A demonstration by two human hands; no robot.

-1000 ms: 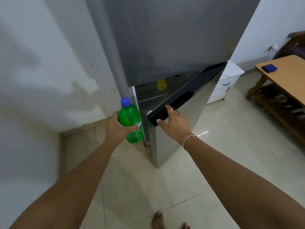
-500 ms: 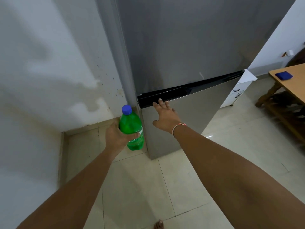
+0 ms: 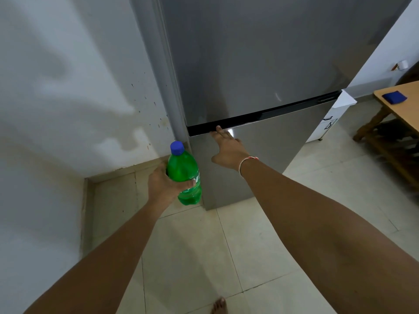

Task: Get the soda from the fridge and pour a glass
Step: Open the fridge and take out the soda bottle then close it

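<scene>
Fridge [image 3: 260, 64] fills the upper middle, both doors look flush, dark seam between them running roughly 9 to 3 o'clock. Wooden worktop [image 3: 405, 103] sits off at 3 o'clock, well apart from us, a blue cloth [image 3: 394, 97] on it; no glass in view. Our right hand [image 3: 227, 149] lies flat with fingers straight, fingertips touching the seam at the top of the lower door, holding nothing. Our left hand [image 3: 164, 183] is wrapped round the soda bottle [image 3: 184, 175], at about 8 o'clock from the right hand and just beside the fridge's left edge. Bottle's long axis is near upright, blue cap [image 3: 177, 148] at 12 o'clock, cap on. We judge the fetch done; the coming move turns on carrying the bottle toward 3 o'clock, with the left hand the one that has it and the right free for cap or glass.
</scene>
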